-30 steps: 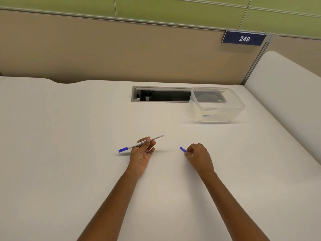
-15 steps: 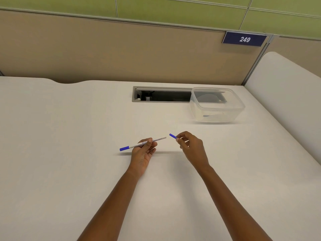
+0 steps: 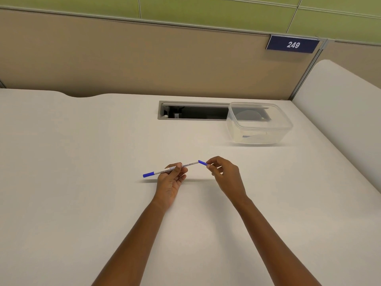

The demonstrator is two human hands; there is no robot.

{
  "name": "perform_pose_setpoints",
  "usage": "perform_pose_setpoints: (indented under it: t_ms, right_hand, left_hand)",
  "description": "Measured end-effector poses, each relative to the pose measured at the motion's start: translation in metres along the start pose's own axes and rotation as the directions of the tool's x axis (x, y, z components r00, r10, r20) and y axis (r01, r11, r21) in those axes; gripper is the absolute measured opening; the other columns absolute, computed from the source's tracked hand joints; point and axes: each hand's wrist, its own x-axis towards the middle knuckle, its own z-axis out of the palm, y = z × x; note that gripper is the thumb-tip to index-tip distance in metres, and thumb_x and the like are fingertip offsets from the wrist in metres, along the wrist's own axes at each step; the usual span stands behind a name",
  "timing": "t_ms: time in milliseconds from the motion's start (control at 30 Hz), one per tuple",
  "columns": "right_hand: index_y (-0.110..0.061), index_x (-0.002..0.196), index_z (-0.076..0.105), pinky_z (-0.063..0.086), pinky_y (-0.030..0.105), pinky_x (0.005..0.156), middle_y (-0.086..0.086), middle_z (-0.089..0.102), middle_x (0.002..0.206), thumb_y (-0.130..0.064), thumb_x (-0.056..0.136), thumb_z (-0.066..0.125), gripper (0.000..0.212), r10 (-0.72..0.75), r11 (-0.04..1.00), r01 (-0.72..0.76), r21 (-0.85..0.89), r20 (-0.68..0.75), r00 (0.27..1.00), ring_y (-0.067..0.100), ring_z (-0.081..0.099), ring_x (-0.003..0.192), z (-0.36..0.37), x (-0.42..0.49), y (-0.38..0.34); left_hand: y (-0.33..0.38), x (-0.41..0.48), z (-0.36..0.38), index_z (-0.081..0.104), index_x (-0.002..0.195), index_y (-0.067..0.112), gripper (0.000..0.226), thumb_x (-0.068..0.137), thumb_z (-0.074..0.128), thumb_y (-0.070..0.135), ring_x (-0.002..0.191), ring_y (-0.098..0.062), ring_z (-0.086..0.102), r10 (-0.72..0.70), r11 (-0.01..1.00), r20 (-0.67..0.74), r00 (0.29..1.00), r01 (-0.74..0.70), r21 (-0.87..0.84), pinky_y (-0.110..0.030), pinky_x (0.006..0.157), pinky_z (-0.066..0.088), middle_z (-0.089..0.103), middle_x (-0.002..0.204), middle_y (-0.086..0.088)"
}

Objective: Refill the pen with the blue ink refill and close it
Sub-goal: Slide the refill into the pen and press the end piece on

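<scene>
A thin white pen [image 3: 162, 170] with a blue cap on its left end is held just above the white desk. My left hand [image 3: 170, 181] grips its barrel between thumb and fingers. My right hand [image 3: 223, 175] pinches a small blue piece [image 3: 202, 162] by its right end. The piece's left tip touches the right end of the pen barrel, at a slight angle to it. How far it sits in the barrel cannot be made out.
A clear plastic container [image 3: 258, 123] with a lid stands at the back right, beside a cable slot [image 3: 193, 111] cut into the white desk [image 3: 82, 182]. A beige partition with a "249" sign [image 3: 292, 44] rises behind the desk.
My right hand lifted the small blue piece from the desk and carried it left and up to the right end of the pen. My left hand kept the pen nearly still.
</scene>
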Motion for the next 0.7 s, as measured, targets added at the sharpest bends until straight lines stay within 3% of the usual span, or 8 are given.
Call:
perform_pose_setpoints:
  t_ms: [133,367,600,700]
  right_hand:
    - [-0.012,0.091,0.064,0.044,0.031,0.073,0.006,0.066,0.092,-0.011,0.088,0.054,0.011,-0.072,0.992,0.072,-0.099,0.001,0.997,0.017,0.055,0.081,-0.0027,0.0015,0.0018]
    - [-0.009,0.094,0.063,0.045,0.035,0.07,0.011,0.061,0.091,-0.011,0.091,0.049,0.014,-0.19,0.942,0.193,-0.276,0.037,0.981,0.022,0.054,0.084,-0.0006,0.0026,0.0022]
    - [-0.011,0.096,0.062,0.047,0.033,0.075,0.002,0.061,0.085,-0.012,0.09,0.05,0.013,-0.022,1.0,0.021,0.008,0.064,0.998,0.02,0.059,0.082,0.004,0.0027,0.0017]
    - [-0.013,0.101,0.059,0.044,0.01,0.066,0.001,0.061,0.083,-0.007,0.088,0.052,0.016,0.017,0.995,-0.022,0.1,0.052,0.999,0.015,0.06,0.075,0.0031,0.0026,0.0053]
  left_hand:
    - [-0.0006,-0.0005,-0.0003,0.059,0.079,0.011,0.015,0.09,0.051,0.005,0.057,-0.004,0.067,0.008,1.0,0.011,1.0,-0.008,0.012,-0.016,0.057,0.055,0.069,0.054,0.003]
    - [-0.0024,-0.0022,0.0005,0.058,0.079,0.011,0.013,0.089,0.053,0.005,0.057,-0.004,0.066,0.034,0.995,0.041,0.999,-0.037,0.092,-0.015,0.056,0.053,0.068,0.054,0.005]
    - [-0.0018,-0.0038,0.0014,0.058,0.078,0.01,0.014,0.089,0.052,0.005,0.056,-0.004,0.066,0.043,0.995,0.035,0.998,-0.046,0.085,-0.014,0.056,0.053,0.068,0.054,0.004]
    - [-0.0015,-0.004,0.0013,0.058,0.077,0.011,0.015,0.089,0.052,0.004,0.056,-0.004,0.066,0.046,0.996,0.031,0.998,-0.049,0.079,-0.015,0.056,0.053,0.068,0.054,0.004]
